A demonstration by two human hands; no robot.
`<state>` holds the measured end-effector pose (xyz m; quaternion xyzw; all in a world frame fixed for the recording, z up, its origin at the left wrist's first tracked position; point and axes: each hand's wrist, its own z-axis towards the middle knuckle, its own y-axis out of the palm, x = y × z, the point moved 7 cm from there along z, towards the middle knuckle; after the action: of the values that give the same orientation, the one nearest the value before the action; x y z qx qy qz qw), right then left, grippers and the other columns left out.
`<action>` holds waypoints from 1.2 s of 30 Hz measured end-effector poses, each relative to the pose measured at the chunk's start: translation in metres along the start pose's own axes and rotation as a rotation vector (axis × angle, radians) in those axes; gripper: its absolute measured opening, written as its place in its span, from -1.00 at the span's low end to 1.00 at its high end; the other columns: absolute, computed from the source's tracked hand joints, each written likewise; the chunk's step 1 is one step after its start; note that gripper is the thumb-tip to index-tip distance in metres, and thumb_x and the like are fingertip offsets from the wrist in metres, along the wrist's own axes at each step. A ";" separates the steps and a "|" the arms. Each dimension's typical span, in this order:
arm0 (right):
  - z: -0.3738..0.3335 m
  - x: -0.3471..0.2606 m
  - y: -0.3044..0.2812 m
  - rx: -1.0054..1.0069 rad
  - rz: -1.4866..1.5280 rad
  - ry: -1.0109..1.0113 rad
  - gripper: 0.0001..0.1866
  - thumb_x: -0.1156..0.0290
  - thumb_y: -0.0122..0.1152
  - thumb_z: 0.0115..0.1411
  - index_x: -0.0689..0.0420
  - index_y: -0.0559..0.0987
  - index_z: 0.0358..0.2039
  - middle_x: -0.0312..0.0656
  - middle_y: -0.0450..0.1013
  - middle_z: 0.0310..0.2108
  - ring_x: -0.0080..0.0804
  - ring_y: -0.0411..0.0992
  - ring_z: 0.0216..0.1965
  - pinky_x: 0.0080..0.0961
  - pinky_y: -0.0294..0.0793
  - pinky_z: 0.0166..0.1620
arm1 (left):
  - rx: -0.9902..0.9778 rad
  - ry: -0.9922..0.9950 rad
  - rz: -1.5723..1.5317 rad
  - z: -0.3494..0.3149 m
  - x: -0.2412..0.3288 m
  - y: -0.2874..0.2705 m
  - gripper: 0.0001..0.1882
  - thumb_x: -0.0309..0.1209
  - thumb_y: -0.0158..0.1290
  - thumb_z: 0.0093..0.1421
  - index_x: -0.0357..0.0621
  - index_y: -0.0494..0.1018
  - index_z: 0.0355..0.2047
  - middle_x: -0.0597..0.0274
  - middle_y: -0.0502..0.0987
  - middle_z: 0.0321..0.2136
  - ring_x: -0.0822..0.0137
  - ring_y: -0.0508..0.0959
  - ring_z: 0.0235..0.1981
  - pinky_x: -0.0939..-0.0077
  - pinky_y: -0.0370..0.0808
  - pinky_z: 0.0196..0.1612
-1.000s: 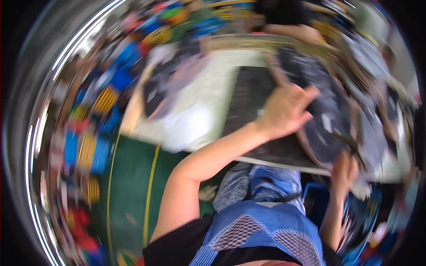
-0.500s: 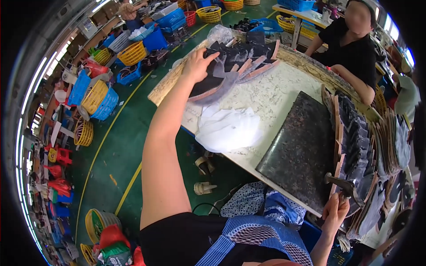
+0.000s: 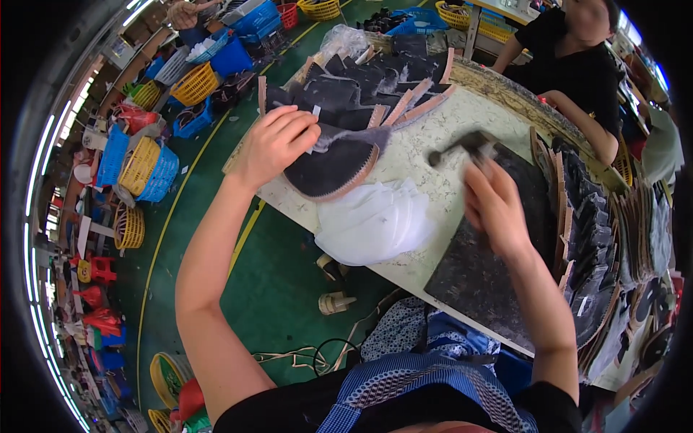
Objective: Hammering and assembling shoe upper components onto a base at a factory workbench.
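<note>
My left hand point(image 3: 281, 141) is closed on the edge of a black shoe upper piece point(image 3: 332, 169). That piece has a curved, tan, notched rim and grey fuzz along one side. Behind it several similar black pieces point(image 3: 339, 90) lie overlapping at the table's far left. In my right hand point(image 3: 498, 202) is a hammer point(image 3: 462, 148), raised over the table near the far edge of a dark flat slab point(image 3: 484, 278); both are smeared by motion. A pile of thin white pieces point(image 3: 375, 220) lies between my two hands, on the table's near side.
More black pieces with tan edges point(image 3: 581, 224) stand in a row right of the slab, beside stacked grey pieces point(image 3: 642, 224). Across the table point(image 3: 440, 195) sits a person in black point(image 3: 577, 79). Baskets point(image 3: 144, 162) stand on the green floor at left; a cable lies below.
My left hand has come nearer, taking hold of a black shoe upper piece. The hammer has moved left and away from me, from the slab's right corner to over the table.
</note>
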<state>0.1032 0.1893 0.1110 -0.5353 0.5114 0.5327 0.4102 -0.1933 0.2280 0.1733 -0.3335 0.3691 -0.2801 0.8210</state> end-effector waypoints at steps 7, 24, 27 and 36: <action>0.136 0.018 0.094 -0.104 -0.402 -0.256 -0.66 0.15 0.12 0.37 0.22 0.48 -0.30 -0.21 0.44 -0.55 -0.37 0.43 -0.50 -0.38 0.43 -0.39 | -0.177 0.004 -0.021 -0.006 0.002 -0.015 -0.77 -0.52 0.15 0.02 -0.07 0.49 -0.26 0.20 0.59 -0.15 0.18 0.60 -0.08 0.27 0.53 0.12; 0.173 0.039 0.085 0.345 -0.637 -0.219 -0.49 0.31 0.47 -0.07 0.28 0.44 -0.18 0.11 0.55 -0.25 0.03 0.55 -0.15 -0.23 0.49 -0.04 | -0.094 0.027 -0.016 -0.019 0.056 -0.140 -0.76 -0.58 0.21 0.00 -0.14 0.47 -0.29 0.13 0.55 -0.28 0.06 0.61 -0.18 0.25 0.65 -0.09; 0.171 0.026 0.096 0.296 -0.625 -0.237 -0.49 0.31 0.33 0.01 0.21 0.40 -0.05 0.18 0.56 -0.13 0.14 0.54 -0.04 -0.10 0.50 0.05 | -0.081 -0.045 -0.071 -0.019 0.080 -0.177 -0.76 -0.64 0.21 0.02 -0.17 0.46 -0.30 0.08 0.54 -0.28 0.02 0.63 -0.25 0.21 0.68 -0.18; 0.179 0.020 0.056 0.424 -0.844 -0.277 -0.54 0.24 0.28 0.10 0.15 0.39 -0.04 0.14 0.57 -0.17 0.17 0.54 -0.09 -0.05 0.51 0.00 | -0.103 -0.368 -0.126 -0.032 0.127 -0.260 -0.66 -0.61 0.20 -0.01 -0.24 0.48 -0.17 -0.02 0.60 -0.32 -0.08 0.65 -0.29 0.18 0.63 -0.19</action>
<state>0.0191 0.3550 0.0799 -0.5246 0.2876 0.2703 0.7543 -0.2016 -0.0337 0.3000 -0.4431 0.2052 -0.2461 0.8373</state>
